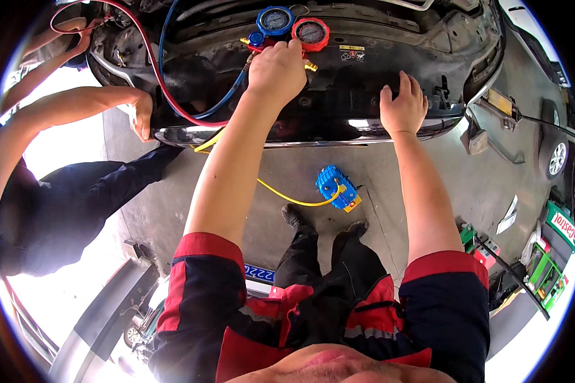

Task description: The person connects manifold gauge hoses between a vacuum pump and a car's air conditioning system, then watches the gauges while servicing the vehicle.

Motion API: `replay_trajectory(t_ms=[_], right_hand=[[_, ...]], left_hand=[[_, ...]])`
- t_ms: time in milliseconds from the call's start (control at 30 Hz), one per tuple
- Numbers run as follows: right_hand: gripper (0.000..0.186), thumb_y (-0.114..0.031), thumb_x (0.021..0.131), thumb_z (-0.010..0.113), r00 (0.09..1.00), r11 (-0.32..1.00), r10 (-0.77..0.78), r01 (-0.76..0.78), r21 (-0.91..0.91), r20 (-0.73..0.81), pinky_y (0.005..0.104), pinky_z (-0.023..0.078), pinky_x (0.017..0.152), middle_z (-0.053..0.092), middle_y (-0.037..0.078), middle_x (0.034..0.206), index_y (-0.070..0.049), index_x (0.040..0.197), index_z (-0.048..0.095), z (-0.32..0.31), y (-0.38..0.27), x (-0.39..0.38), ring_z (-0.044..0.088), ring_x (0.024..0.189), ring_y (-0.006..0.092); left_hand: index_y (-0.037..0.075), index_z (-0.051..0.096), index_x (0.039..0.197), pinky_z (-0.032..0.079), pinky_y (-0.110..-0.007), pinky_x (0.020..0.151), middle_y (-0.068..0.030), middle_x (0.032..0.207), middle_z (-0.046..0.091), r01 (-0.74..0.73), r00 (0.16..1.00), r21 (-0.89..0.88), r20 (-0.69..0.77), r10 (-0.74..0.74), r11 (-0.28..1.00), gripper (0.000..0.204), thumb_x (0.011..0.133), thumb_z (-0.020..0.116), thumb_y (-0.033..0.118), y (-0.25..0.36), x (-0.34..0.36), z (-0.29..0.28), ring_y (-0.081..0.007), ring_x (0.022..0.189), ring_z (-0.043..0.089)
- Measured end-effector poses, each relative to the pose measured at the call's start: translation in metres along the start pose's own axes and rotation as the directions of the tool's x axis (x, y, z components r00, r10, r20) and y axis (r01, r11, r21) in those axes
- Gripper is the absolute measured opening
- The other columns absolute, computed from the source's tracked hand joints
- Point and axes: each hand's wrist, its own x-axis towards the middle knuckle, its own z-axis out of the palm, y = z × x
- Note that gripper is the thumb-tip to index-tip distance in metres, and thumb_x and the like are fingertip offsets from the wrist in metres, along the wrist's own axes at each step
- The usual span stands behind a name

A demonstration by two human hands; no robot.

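Note:
My left hand (pixel 276 69) is closed on the body of a manifold gauge set (pixel 292 29), just below its blue and red round dials, at the open front of a black car (pixel 338 108). My right hand (pixel 402 105) rests flat with fingers spread on the car's front edge, holding nothing. A red hose (pixel 148 57) and a blue hose (pixel 227 101) run from the gauge set to the left. A yellow hose (pixel 281 196) drops to a blue vacuum pump (pixel 337 187) on the concrete floor, in front of my feet.
Another person in dark clothes (pixel 64 204) stands at the left, one hand (pixel 142 116) on the car's front edge, the other (pixel 76 35) reaching into the engine bay. A silver car (pixel 552 150) is parked at the right. Green boxes (pixel 549 268) lie at the lower right.

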Motion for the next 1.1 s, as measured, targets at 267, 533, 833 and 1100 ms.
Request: replay_trajectory(t_ms=[267, 533, 833, 1100], right_hand=[[0.051, -0.037, 0.090, 0.059, 1.000, 1.000, 0.011, -0.011, -0.029, 0.017, 0.0492, 0.033, 0.114, 0.055, 0.006, 0.142, -0.015, 0.136, 0.057, -0.001, -0.005, -0.001, 0.049, 0.134, 0.0258], [0.050, -0.037, 0.090, 0.059, 1.000, 1.000, -0.007, 0.007, -0.026, 0.007, 0.0483, 0.034, 0.113, 0.057, 0.006, 0.140, -0.015, 0.135, 0.059, -0.002, -0.004, -0.001, 0.051, 0.133, 0.0252], [0.051, -0.038, 0.089, 0.056, 1.000, 1.000, -0.003, 0.003, 0.009, 0.004, 0.0521, 0.033, 0.114, 0.057, 0.009, 0.140, -0.013, 0.133, 0.060, 0.000, 0.000, 0.001, 0.052, 0.131, 0.0275], [0.047, -0.037, 0.089, 0.057, 1.000, 1.000, -0.015, 0.015, 0.013, -0.016, 0.0511, 0.034, 0.114, 0.058, 0.008, 0.138, -0.013, 0.129, 0.064, -0.002, 0.000, -0.002, 0.053, 0.130, 0.0272]], left_hand=[[0.005, 0.067, 0.085, 0.055, -0.049, 0.067, -0.0122, 0.073, 0.071, 0.186, 0.982, 0.095, 0.021, -0.189, 0.978, 0.052, 0.094, 0.059, 0.056, 0.009, 0.002, -0.016, -0.0370, 0.076, 0.071], [0.007, 0.062, 0.114, 0.051, -0.045, 0.090, -0.0096, 0.108, 0.067, -0.028, 0.848, 0.145, -0.521, 0.100, 0.989, 0.035, 0.090, 0.068, 0.032, -0.053, 0.002, -0.009, -0.0318, 0.108, 0.062], [0.005, 0.065, 0.100, 0.051, -0.046, 0.090, -0.0147, 0.096, 0.071, 0.276, 0.959, 0.228, 0.004, -0.285, 0.934, 0.043, 0.098, 0.054, 0.047, -0.044, 0.021, -0.035, -0.0354, 0.099, 0.066], [0.001, 0.063, 0.107, 0.043, -0.050, 0.098, -0.0215, 0.108, 0.066, 0.287, 0.767, -0.122, -0.565, -0.304, 0.950, 0.041, 0.101, 0.049, 0.040, -0.118, -0.033, -0.011, -0.0402, 0.112, 0.057]])
